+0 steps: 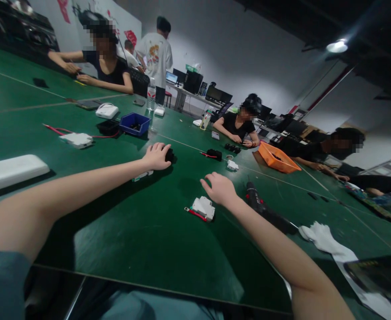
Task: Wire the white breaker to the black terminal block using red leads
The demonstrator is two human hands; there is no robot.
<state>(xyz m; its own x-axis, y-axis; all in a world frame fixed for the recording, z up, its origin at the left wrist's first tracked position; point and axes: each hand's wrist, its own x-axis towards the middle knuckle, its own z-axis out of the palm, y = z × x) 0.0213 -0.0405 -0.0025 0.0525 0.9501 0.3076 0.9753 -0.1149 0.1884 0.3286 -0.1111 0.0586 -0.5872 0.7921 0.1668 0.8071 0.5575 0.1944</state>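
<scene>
A small black part [169, 155] sits on the green table [142, 231], while a white breaker-like block [203, 207] with a red wire lies flat nearer the edge.

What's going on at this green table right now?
A person sits at a green table with both arms stretched out. The left hand covers a small black part. The right hand hovers, fingers curled, just above a white breaker-like module with a red wire. Other people work further along the table.

table [142, 231]: green matt mat, faintly sheened
white part [203, 208]: smooth plastic
blue bin [134, 123]: glossy plastic
orange tray [277, 158]: smooth plastic
gloves [322, 238]: white cloth
screwdriver [255, 198]: dark matt plastic
</scene>
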